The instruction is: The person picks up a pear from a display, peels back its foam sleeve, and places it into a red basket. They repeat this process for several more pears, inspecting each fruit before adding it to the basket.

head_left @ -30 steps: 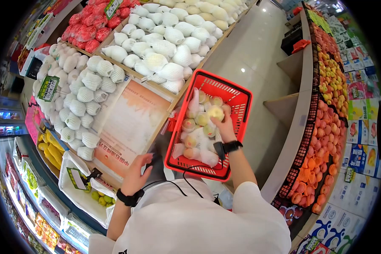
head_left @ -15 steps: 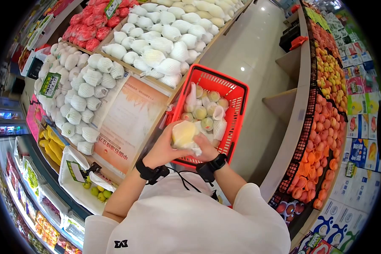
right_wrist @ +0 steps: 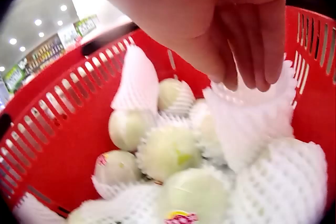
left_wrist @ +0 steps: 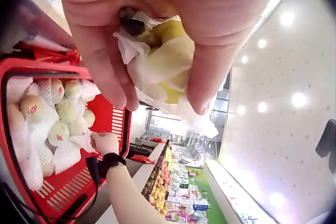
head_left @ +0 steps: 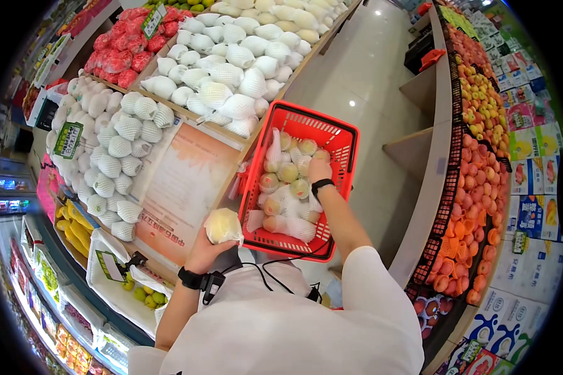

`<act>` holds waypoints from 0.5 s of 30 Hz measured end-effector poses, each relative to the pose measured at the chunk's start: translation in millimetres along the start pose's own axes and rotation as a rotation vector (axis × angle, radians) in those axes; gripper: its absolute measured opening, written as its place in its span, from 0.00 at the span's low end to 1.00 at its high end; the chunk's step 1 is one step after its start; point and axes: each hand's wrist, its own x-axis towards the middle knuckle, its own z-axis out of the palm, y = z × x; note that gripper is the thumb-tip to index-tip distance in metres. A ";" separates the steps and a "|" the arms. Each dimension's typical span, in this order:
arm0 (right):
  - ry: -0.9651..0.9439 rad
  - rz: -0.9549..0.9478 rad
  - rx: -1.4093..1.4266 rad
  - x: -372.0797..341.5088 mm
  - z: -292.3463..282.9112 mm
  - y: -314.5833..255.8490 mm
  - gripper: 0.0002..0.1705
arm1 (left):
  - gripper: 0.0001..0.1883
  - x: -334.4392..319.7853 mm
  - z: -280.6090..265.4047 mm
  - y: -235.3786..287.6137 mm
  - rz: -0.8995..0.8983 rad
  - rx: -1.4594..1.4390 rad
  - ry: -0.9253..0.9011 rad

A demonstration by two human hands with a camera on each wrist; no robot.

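Note:
My left hand grips a yellow fruit in thin white wrapping, just left of the red shopping basket. A dark stem end shows on that fruit near the palm in the left wrist view, and loose wrapping hangs between thumb and fingers. My right hand reaches down into the basket's right side. Its fingers point downward, with the fingertips at the rim of a white foam net sleeve. Several pale round fruits, partly sleeved in foam nets, lie in the basket; some bear stickers.
Left of the basket is a display stand with a flat printed sheet and netted fruit. More white-netted fruit fills bins beyond. A shelf of peaches and apples lines the right, across the tiled aisle.
The yellow fruit has passed from my right hand in the basket, through both hands, to my left hand alone at the basket's left. My right hand has gone back into the basket.

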 end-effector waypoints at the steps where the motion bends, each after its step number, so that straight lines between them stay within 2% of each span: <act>1: -0.030 0.007 -0.022 8.7 8.4 8.2 0.14 | 0.36 -1.4 -6.2 -5.6 0.015 -0.039 0.016; 3: -0.099 -0.027 -0.037 26.2 28.5 23.0 0.15 | 0.36 -5.6 -14.4 -9.4 0.031 -0.075 0.037; 5: -0.014 -0.126 -0.138 41.4 51.3 34.8 0.16 | 0.37 -8.6 -19.1 -10.2 0.011 -0.077 0.081; 6: 0.097 0.053 -0.044 51.4 64.9 37.6 0.15 | 0.37 -9.1 -21.5 -11.2 0.011 -0.076 0.087; 7: 0.092 0.048 -0.043 47.7 53.3 37.4 0.15 | 0.37 -10.9 -23.9 -13.5 0.008 -0.092 0.083; 9: -0.151 0.047 -0.169 34.2 9.2 30.8 0.16 | 0.37 -16.6 -26.5 -14.9 0.005 -0.108 0.087; 10: -0.215 0.076 -0.205 33.5 4.8 34.8 0.17 | 0.37 -17.8 -26.4 -14.1 0.001 -0.090 0.098; 13: -0.202 0.097 -0.058 29.5 1.4 48.0 0.18 | 0.37 -19.3 -20.3 -1.8 0.037 -0.037 0.120; 15: -0.267 -0.010 0.010 13.8 -23.2 48.5 0.17 | 0.37 -19.7 -18.3 3.6 0.073 -0.004 0.136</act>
